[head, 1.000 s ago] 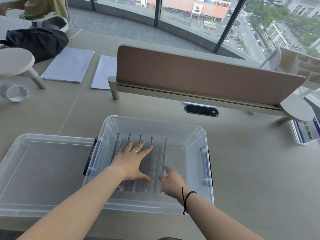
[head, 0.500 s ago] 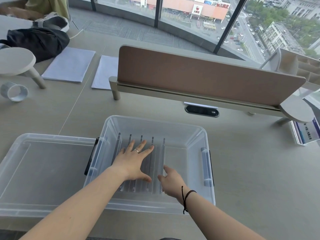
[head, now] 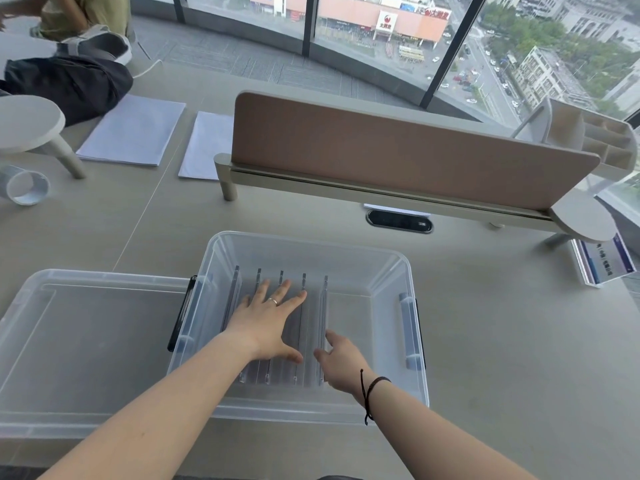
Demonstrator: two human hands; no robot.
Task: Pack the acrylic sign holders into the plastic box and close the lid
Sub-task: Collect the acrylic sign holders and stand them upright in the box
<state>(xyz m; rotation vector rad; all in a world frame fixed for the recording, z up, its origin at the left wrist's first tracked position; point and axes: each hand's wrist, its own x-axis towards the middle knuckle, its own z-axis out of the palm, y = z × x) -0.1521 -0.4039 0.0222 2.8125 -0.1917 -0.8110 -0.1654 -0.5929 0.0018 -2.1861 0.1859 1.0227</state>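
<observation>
Left hand (head: 266, 323), fingers spread flat, presses acrylic sign holders (head: 313, 327) standing in clear plastic box (head: 412, 358); right hand (head: 341, 367), fingers loose, touches rightmost holder. Lid (head: 86, 341) beside box on tabletop (head: 519, 341).

Almost nothing moves across the second

We see only small shifts: the left hand (head: 268, 325), spread flat on the acrylic sign holders (head: 313, 327) in the plastic box (head: 391, 268), has slid a touch to the right, so its outer fingers (head: 297, 298) now lie nearer the holder edge second from the right. The right hand (head: 341, 367) has crept slightly toward the left hand at the near end of the row. The view itself has drifted a little, nudging the whole scene in frame.
</observation>
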